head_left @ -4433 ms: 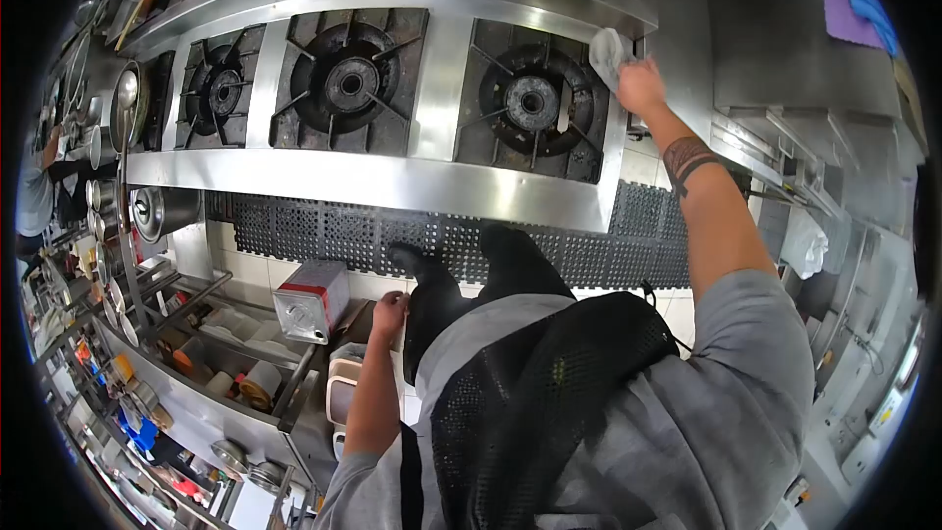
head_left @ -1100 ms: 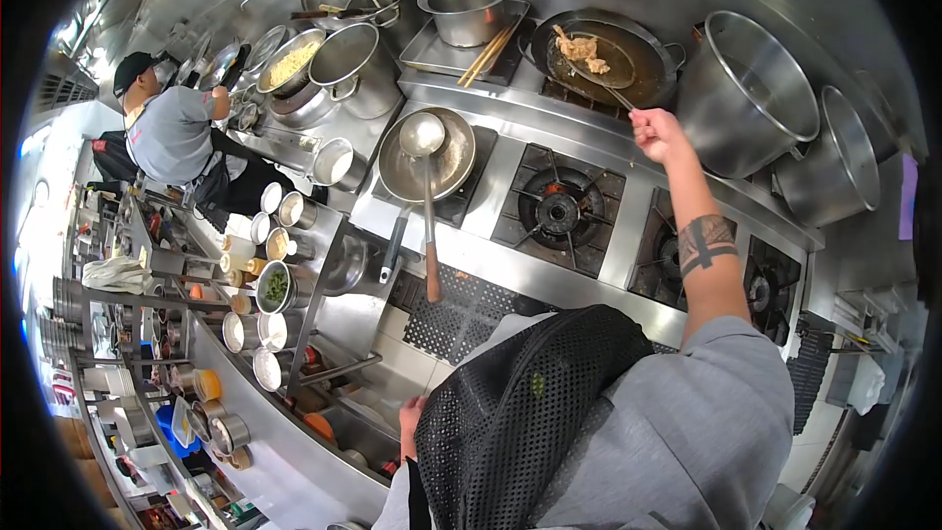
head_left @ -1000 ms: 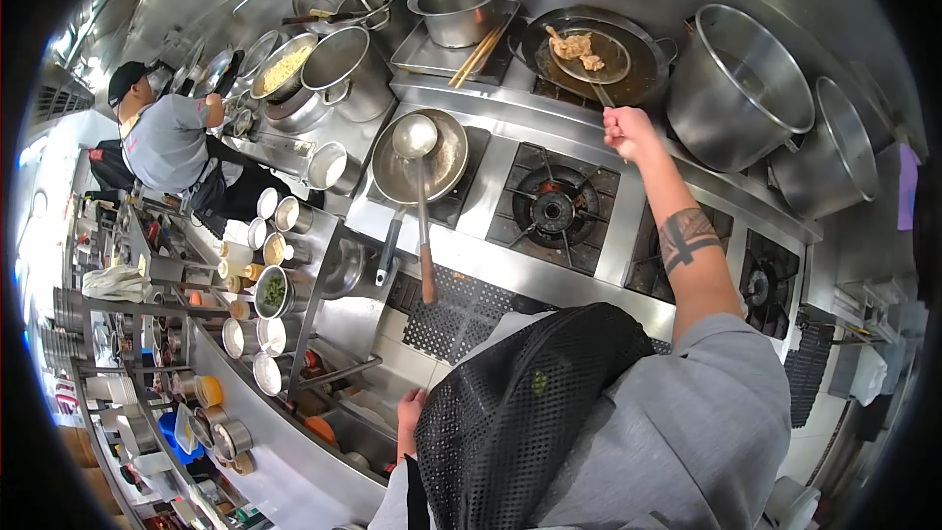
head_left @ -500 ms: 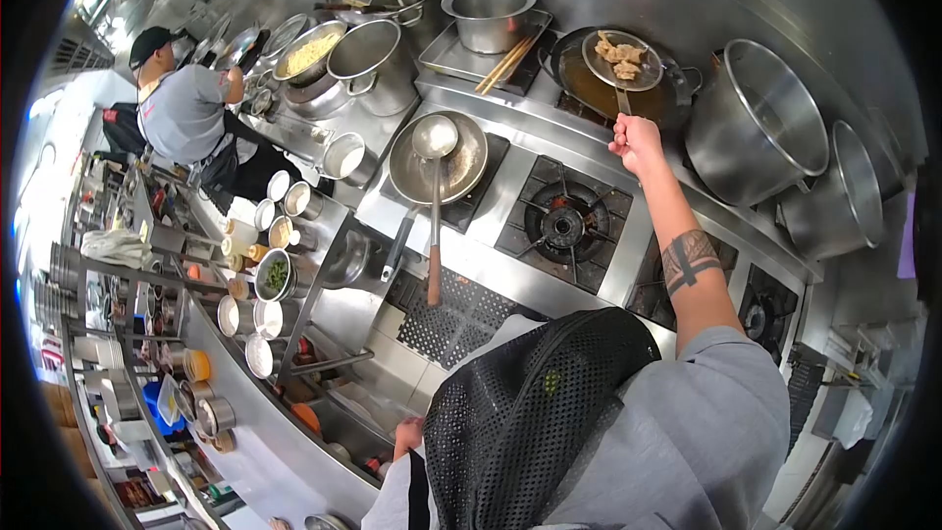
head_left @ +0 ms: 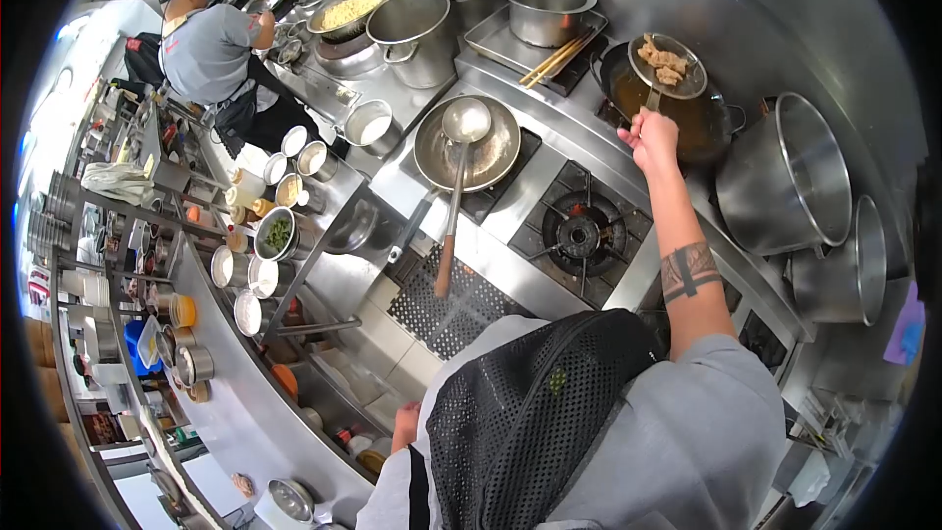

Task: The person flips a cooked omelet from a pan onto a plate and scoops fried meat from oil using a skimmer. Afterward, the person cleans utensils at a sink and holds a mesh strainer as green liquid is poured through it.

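My right hand (head_left: 652,141) grips the short handle of a round skimmer (head_left: 684,81), arm stretched out. Several brown fried pieces of food (head_left: 663,61) lie in the skimmer. Below it is a dark wok (head_left: 628,103) with brownish oil, partly hidden by the skimmer and my hand. My left hand (head_left: 407,424) hangs low beside my body, near the counter edge; its fingers cannot be made out. On the stove to the left rests a pan (head_left: 494,163), with a ladle (head_left: 465,122) lying across it.
A bare burner (head_left: 581,232) sits before me. Large steel pots (head_left: 783,175) stand at the right. Wooden chopsticks (head_left: 557,59) lie on a tray near a steel pot (head_left: 548,8). A co-worker (head_left: 208,54) stands at the far left, beyond the ingredient containers (head_left: 279,236).
The camera view has shifted, so the stove and pots appear further right. My right hand still holds the skimmer, which now shows over the wok's far side with the food in it.
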{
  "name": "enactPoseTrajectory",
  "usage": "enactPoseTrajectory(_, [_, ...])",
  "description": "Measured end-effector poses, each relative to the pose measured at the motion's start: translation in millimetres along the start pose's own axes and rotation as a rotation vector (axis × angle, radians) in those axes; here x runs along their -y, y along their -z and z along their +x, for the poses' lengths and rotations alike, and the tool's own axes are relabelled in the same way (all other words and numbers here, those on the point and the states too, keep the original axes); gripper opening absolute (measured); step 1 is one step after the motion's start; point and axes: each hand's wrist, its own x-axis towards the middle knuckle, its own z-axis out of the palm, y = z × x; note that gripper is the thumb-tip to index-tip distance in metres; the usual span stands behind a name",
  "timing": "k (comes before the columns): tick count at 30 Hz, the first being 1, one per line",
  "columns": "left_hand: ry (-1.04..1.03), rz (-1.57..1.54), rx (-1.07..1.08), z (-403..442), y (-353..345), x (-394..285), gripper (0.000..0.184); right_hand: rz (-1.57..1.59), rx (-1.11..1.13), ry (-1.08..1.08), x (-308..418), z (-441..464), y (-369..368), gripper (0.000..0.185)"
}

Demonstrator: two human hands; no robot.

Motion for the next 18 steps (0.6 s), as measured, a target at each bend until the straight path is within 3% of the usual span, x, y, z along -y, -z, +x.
enactPoseTrajectory(3, [0.154, 0.04, -0.063, -25, 3, -43, 0.034, -0.001, 0.071, 0.018, 12, 20, -32, 0.019])
enactPoseTrajectory(5, [0.103, -0.063, -0.044, -69, 30, -120, 0.032, -0.07, 0.149, 0.024, 16, 35, -58, 0.018])
enactPoseTrajectory(10, [0.175, -0.279, -0.136, -45, 27, -96, 0.031, -0.035, 0.374, 0.054, 24, 106, -130, 0.018])
enactPoseTrajectory(13, [0.178, -0.326, -0.172, -58, 21, -96, 0.034, 0.108, 0.375, 0.006, 18, 141, -167, 0.013])
enactPoseTrajectory(14, [0.171, -0.324, -0.17, -64, 18, -95, 0.035, 0.203, 0.352, -0.027, 14, 148, -177, 0.019])
enactPoseTrajectory(15, [0.184, -0.345, -0.184, -71, 12, -92, 0.035, 0.306, 0.495, -0.065, 5, 160, -175, 0.043])
enactPoseTrajectory(16, [0.189, -0.354, -0.205, -79, 4, -87, 0.035, 0.367, 0.394, -0.048, -4, 135, -182, 0.064])
enactPoseTrajectory(18, [0.207, -0.391, -0.236, -96, -11, -79, 0.035, 0.392, 0.576, -0.057, -51, 123, -167, 0.079])
